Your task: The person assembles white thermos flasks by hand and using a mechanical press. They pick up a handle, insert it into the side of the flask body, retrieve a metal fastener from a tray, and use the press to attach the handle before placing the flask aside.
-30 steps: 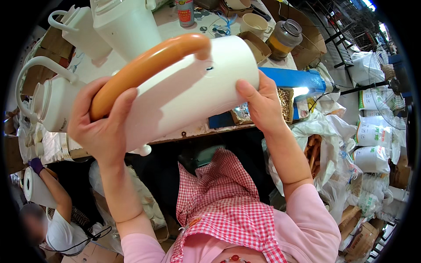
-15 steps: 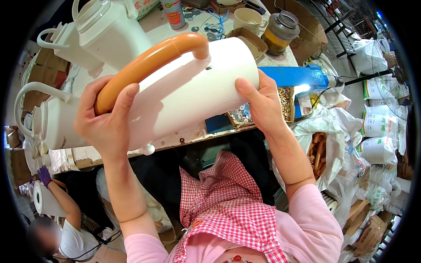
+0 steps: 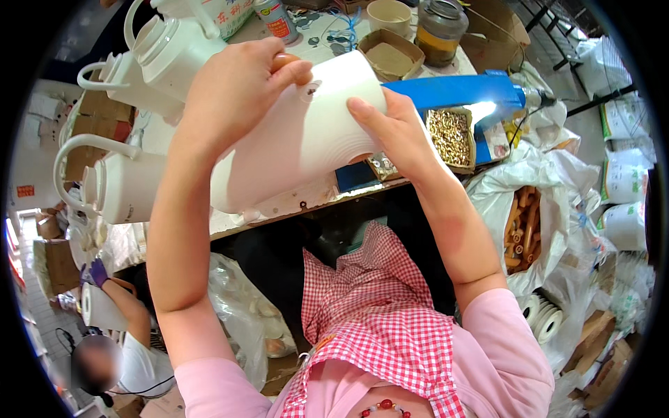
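Observation:
A white thermos jug body (image 3: 286, 143) lies tilted across my hands above the table's front edge, its round base toward the right. My left hand (image 3: 237, 87) is closed around an orange-brown curved handle (image 3: 287, 68); only the handle's end shows by my fingers. Just beyond that end, a small dark hole (image 3: 311, 89) is visible in the jug's wall. My right hand (image 3: 401, 132) grips the base end, thumb on top, with the other fingers underneath and partly hidden. My left forearm covers the jug's far left end.
White jugs (image 3: 171, 59) stand at the left. A blue machine arm (image 3: 453, 92) with a lit lamp sits right, beside a box of brass-coloured pieces (image 3: 449, 136). A bag of brown handles (image 3: 523, 230) is at the right. A co-worker's purple-gloved hand (image 3: 96, 272) shows lower left.
My left hand has moved up and right along the handle to its end near the hole. The jug has shifted slightly left, with my right hand still at its base.

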Available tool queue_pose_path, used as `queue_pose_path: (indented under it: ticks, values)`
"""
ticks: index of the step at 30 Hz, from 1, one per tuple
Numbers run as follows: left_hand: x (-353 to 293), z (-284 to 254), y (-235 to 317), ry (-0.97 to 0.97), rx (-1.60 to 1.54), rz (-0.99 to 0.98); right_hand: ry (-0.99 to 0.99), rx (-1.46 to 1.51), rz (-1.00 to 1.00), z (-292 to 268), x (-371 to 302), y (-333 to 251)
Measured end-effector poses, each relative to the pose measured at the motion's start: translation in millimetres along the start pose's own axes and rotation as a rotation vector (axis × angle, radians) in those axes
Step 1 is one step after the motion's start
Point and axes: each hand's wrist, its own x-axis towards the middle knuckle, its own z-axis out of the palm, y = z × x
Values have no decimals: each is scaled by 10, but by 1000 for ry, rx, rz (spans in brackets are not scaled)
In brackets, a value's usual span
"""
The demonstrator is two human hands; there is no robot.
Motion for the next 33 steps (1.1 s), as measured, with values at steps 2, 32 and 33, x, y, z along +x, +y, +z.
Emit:
queue_pose_path:
  ticks: [2, 32, 33]
  values:
    - [50, -35, -52, -85, -282, -77, -17, -10, 6, -12, 2, -51]
    - [7, -122, 380, -260, 86, -58, 8, -120, 29, -131, 72, -10]
    - [2, -119, 370, -260, 88, -61, 4, -119, 29, -122, 71, -10]
